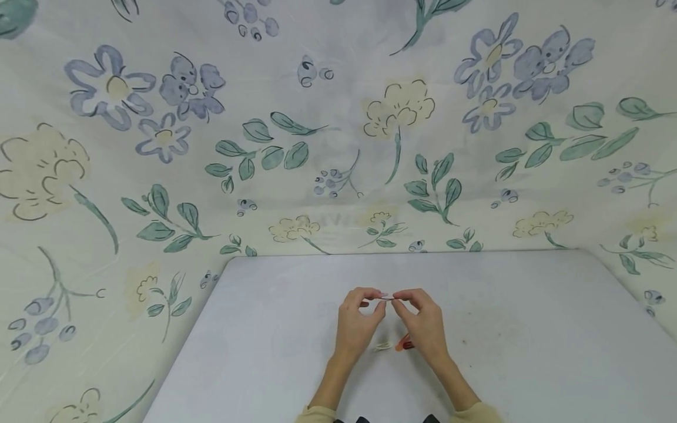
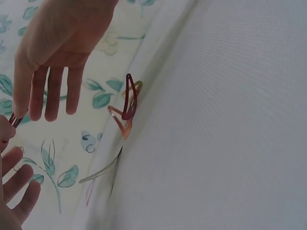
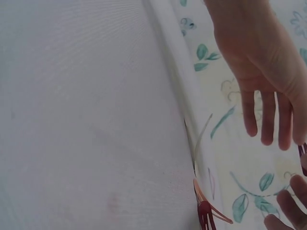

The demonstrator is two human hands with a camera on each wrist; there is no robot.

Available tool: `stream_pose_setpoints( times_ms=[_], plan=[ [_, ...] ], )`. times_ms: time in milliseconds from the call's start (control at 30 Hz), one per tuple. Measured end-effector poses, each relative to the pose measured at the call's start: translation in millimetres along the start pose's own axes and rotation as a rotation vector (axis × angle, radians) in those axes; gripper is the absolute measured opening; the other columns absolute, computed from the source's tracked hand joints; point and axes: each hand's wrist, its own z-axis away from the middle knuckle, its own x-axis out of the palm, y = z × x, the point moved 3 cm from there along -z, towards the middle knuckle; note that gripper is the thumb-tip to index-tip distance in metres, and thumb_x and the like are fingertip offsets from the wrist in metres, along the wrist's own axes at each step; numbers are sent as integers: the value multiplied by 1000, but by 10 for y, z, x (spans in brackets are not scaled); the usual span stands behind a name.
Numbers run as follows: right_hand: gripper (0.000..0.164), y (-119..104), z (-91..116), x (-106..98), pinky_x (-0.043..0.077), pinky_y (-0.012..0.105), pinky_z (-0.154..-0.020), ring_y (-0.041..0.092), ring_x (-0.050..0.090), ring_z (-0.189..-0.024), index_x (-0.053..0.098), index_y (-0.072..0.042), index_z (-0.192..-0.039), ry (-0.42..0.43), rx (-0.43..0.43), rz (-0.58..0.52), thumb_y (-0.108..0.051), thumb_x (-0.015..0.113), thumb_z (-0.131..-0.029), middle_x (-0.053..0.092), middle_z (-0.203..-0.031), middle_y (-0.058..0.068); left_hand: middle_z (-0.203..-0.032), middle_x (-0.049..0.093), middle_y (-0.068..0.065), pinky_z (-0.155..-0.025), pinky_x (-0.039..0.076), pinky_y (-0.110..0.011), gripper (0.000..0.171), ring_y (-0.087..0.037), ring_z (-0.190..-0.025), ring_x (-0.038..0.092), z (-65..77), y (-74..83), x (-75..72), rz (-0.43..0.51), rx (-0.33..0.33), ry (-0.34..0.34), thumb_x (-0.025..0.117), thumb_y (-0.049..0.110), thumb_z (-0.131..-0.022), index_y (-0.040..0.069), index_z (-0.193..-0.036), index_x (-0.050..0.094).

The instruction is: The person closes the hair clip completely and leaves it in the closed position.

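Note:
In the head view my left hand (image 1: pixel 355 326) and right hand (image 1: pixel 426 326) meet over the white table, their thumbs and index fingertips pinching a thin dark red hair clip (image 1: pixel 388 299) from either side. The held clip (image 2: pixel 16 120) also shows between the hands in the left wrist view, partly covered by fingertips. Beneath the hands lie more snap hair clips: a pale greenish one (image 1: pixel 382 346), an orange one (image 1: pixel 400 343) and a dark red one (image 1: pixel 408 345) partly behind the right hand. An olive-green clip (image 2: pixel 138 87) shows behind the dark red one in the left wrist view.
The white tabletop (image 1: pixel 264 329) stretches out on both sides of the hands. Behind its far edge stands a floral-patterned backdrop (image 1: pixel 338 147), which also runs down the left and right sides. Two small dark shapes (image 1: pixel 431 419) show at the bottom edge.

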Motion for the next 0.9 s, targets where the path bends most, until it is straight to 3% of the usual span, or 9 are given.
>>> stream_pose_setpoints(
  times_ms=[233,467,767,900],
  plan=[
    [12,10,4,23,53,47,-93,21,68,-95,71,-8,-97,36,-22,-9,-8,75,-86,70,-95,2,-92,69,1,-76,55,-39,17,-19,-88,63,24,-56,44,38,42,64,75,3,-81,10,-95,71],
    [12,3,13,18,52,48,-95,21,68,-97,71,-7,-97,37,-3,-25,-8,75,-86,70,-95,3,-92,68,2,-76,54,-40,16,-17,-90,62,24,-50,50,11,65,71,75,3,-80,10,-93,70],
    [14,-13,46,33,52,49,-89,23,66,-99,70,-9,-97,50,-44,99,-13,77,-85,69,-95,3,-95,70,-1,-73,54,-41,12,-16,-91,60,35,-31,57,-27,103,84,74,2,-81,9,-89,68],
    [14,6,54,28,52,48,-86,23,66,-96,69,-10,-96,69,-73,117,-12,77,-85,69,-93,2,-95,70,0,-73,53,-39,10,-15,-91,60,37,-27,80,-35,87,80,73,3,-82,10,-88,68]
  ],
)
